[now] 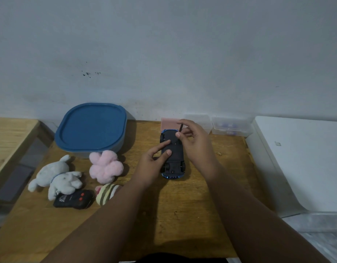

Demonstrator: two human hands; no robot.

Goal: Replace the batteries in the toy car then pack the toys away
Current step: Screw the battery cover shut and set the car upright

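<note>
At the table [182, 205] edge, 12 o'clock, the left grip [153, 162], fingers apart, is pressing the upturned toy car [175, 158]; the right grip [194, 142] is clamping a thin dark tool [181, 128].

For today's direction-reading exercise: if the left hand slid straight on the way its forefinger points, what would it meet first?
Probably the thumb of the right hand, beside the thin dark tool it pinches. The forefinger of the left hand lies on the upturned toy car, pointing that way; depth is unclear.
</note>
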